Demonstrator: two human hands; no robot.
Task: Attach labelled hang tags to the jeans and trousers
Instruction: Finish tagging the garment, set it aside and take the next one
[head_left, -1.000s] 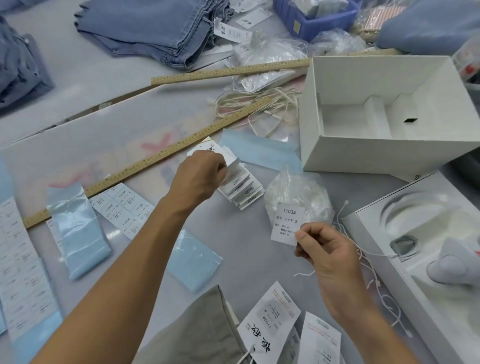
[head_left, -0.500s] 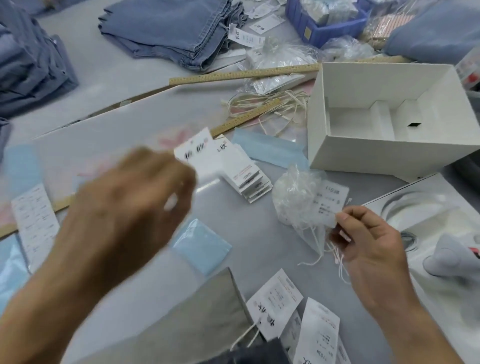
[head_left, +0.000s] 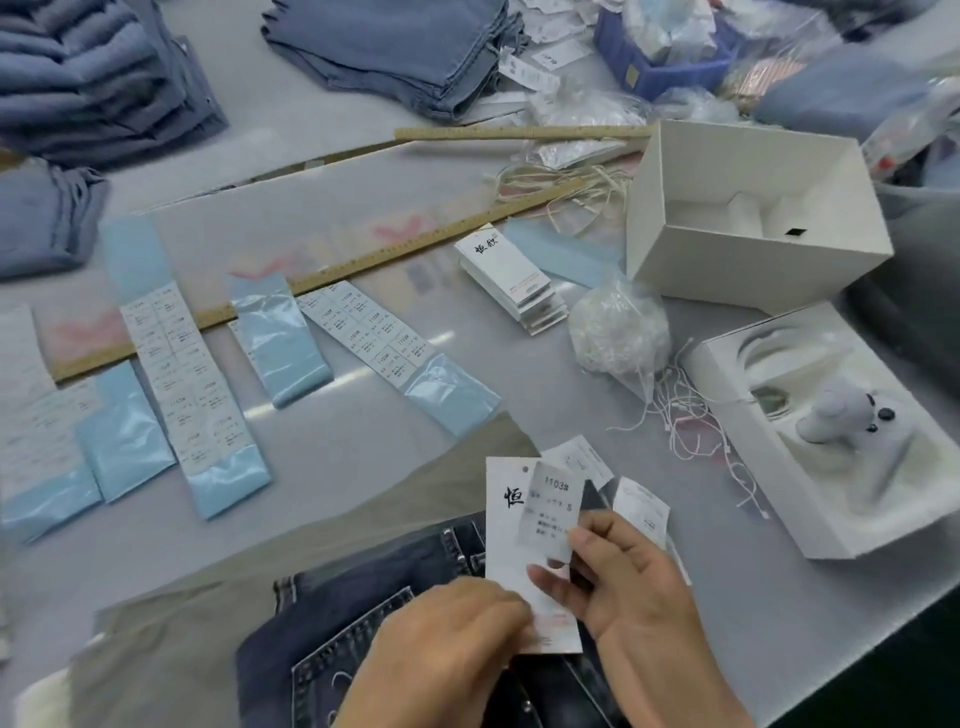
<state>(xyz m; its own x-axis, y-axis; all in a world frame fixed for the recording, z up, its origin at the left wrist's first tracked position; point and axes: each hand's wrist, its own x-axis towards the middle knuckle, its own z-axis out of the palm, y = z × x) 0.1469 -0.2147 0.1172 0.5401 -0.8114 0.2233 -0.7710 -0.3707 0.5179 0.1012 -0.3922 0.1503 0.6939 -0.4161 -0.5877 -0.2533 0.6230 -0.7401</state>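
Near the table's front edge my left hand (head_left: 441, 644) grips the lower edge of a tall white hang tag (head_left: 506, 551) printed with black characters. My right hand (head_left: 623, 582) pinches a small white size sticker (head_left: 550, 512) marked 1103# and holds it against the tag's face. Both are over dark blue jeans (head_left: 363, 613) that lie on khaki trousers (head_left: 249, 571). A stack of blank hang tags (head_left: 511, 275) sits mid-table. A clear bag of white string loops (head_left: 618, 327) lies to its right, with loose loops (head_left: 685, 415) spilled beside it.
Sticker sheets on blue backing (head_left: 192, 395) lie at the left, across a wooden ruler (head_left: 332, 273). Folded jeans (head_left: 405, 47) are stacked at the back. An open white box (head_left: 748, 218) and a white tray holding a tagging tool (head_left: 836, 410) stand at the right.
My left hand took one hang tag off the stack and brought it down over the jeans. My right hand carried the size sticker from beside the string bag onto that tag.
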